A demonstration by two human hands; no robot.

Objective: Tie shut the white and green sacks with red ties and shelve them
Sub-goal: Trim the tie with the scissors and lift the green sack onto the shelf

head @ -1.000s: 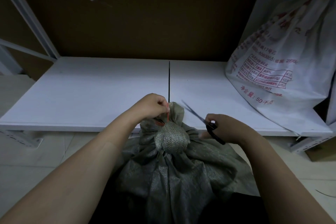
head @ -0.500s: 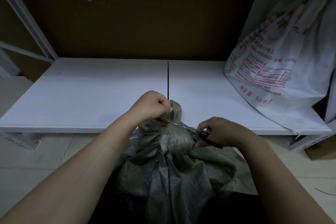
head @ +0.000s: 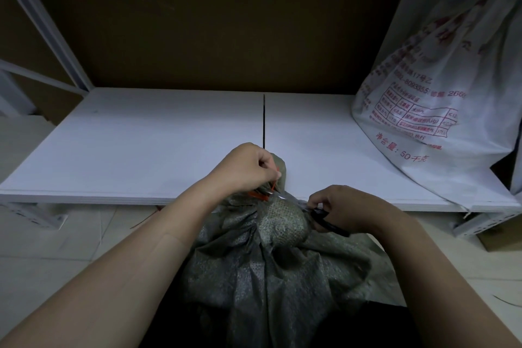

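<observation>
Both bare forearms come in from the lower corners of the view and draw together toward the middle. The left hand (head: 248, 167) sits higher, knuckles up, its fingers curled into a loose fist, with thumb and forefinger pinching the red tie (head: 258, 195). The right hand (head: 343, 206) lies a little lower and to the right, back upward, its fingers curled round the black handles of the scissors (head: 333, 227). The two hands are near each other but apart.
</observation>
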